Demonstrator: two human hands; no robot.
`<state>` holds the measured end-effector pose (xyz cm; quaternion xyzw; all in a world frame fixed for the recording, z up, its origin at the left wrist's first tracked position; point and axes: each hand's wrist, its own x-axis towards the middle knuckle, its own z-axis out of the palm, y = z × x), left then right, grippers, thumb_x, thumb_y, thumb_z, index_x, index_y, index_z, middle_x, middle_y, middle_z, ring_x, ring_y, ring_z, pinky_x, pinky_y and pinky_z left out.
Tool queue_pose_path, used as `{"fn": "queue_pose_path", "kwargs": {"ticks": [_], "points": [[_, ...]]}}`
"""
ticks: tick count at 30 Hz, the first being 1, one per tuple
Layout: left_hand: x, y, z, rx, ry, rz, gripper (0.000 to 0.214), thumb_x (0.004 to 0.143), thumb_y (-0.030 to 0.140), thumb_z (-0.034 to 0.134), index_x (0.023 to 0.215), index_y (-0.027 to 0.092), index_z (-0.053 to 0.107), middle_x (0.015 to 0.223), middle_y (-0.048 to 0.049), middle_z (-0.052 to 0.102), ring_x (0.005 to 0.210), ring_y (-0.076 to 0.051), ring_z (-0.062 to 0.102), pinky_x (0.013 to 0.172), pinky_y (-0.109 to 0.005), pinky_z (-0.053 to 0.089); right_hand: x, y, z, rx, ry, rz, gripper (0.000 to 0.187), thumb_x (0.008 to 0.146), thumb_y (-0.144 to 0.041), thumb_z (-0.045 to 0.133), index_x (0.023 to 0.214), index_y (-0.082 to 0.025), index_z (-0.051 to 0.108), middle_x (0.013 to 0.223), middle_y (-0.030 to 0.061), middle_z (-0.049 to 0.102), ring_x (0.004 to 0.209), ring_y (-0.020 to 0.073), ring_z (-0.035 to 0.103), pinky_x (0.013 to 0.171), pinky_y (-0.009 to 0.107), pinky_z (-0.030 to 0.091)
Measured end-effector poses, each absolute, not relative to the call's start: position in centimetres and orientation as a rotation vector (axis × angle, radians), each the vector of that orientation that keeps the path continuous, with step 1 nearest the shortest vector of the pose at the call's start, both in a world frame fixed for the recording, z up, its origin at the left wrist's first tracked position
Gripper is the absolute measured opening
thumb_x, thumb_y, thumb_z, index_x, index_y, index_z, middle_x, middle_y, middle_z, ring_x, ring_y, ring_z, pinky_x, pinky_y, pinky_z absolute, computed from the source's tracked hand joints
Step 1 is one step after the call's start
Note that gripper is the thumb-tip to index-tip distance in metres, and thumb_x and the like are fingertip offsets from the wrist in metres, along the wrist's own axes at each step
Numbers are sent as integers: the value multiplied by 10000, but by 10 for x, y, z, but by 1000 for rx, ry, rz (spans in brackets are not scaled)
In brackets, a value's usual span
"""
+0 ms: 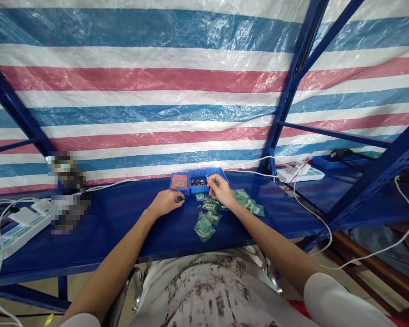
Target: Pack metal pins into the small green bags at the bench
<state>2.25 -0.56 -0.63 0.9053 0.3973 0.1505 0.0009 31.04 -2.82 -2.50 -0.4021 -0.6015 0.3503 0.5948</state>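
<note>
My left hand rests on the blue table, its fingers closed on a small dark metal part. My right hand hovers just in front of the blue parts tray, pinching a thin pale pin between fingertips. The tray's middle compartment holds several small dark parts; its left compartment looks reddish. Several small green-tinted plastic bags lie scattered under and to the right of my right hand.
White power strips and white cables lie at the table's left. Another power strip with cables sits at the right beside a blue upright post. A striped tarp hangs behind. A blurred object stands at the left.
</note>
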Motion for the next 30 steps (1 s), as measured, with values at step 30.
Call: {"fn": "queue_pose_path", "kwargs": {"ticks": [30], "points": [[22, -7, -6, 2840, 1185, 482, 229, 989, 410, 645, 1052, 280, 823, 919, -15, 812, 798, -195, 728, 671, -254, 432, 310, -33, -20, -1062, -1361, 887, 511, 884, -728, 696, 996, -229, 688, 752, 2, 646, 468, 122, 500, 406, 264, 371]]}}
